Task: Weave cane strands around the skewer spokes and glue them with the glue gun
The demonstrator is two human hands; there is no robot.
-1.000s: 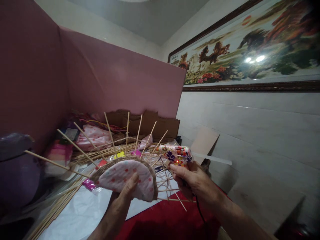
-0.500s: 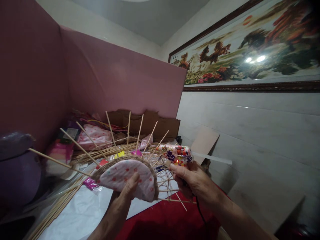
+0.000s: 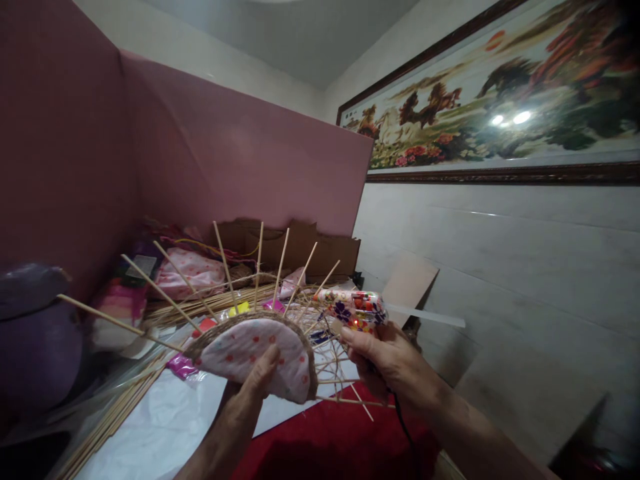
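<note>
My left hand (image 3: 253, 387) grips a half-round, fabric-covered piece (image 3: 245, 350), white with red dots, its thumb lying on the front. Twine (image 3: 273, 315) runs along the curved edge, and several thin wooden sticks (image 3: 229, 263) fan out from it. In my right hand (image 3: 385, 350) is a flower-patterned glue gun (image 3: 355, 310) with a small red light, a glue stick (image 3: 430, 315) jutting from its back and a black cord hanging below. Its nozzle points left, close to the sticks on the right side; whether the tip touches anything, I cannot tell.
Bundled sticks (image 3: 113, 423) and white paper (image 3: 155, 427) lie on the table beside a red cloth (image 3: 340, 440). Dotted fabric (image 3: 190, 273) and torn cardboard (image 3: 320, 250) are at the back. A purple bin (image 3: 37, 340) stands left. Loose twine and sticks (image 3: 333, 363) lie beneath the glue gun.
Almost nothing differs. The sticks on the half-round piece have shifted very slightly to the right; both hands keep their holds.
</note>
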